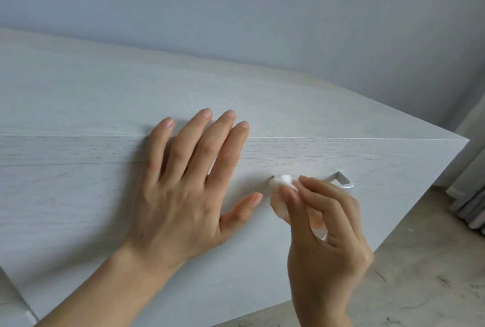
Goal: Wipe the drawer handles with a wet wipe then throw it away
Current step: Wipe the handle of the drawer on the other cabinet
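Observation:
A pale wood-grain chest of drawers [91,195] fills the view. Its top drawer front carries a silver metal handle [343,181], whose right end shows while the left part is covered. My right hand [328,227] pinches a crumpled white wet wipe [282,190] and presses it on the handle's left end. My left hand [189,185] lies flat with fingers spread over the chest's top front edge, just left of the handle.
The chest's top surface [157,85] runs back to a plain bluish wall [262,11]. At the right lie a marbled stone floor [420,274] and a grey curtain [469,195] beyond the chest's corner.

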